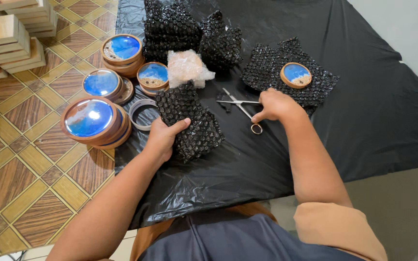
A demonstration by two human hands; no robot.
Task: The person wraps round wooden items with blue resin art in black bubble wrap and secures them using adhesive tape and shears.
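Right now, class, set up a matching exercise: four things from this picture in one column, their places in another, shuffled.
1. scissors
2. black bubble-wrap bundle
3. tape roll
4. single small coaster

a. on a flat bubble-wrap sheet
b. in the left hand
c. under the right hand
d. beside the stacked blue discs

Pairs: 1-c, 2-b, 3-d, 4-a.

A black bubble-wrapped bundle (189,121) lay on the black sheet (364,106); a clear-wrapped lumpy parcel (186,67) sat just behind it, before stacked black bundles (189,29).
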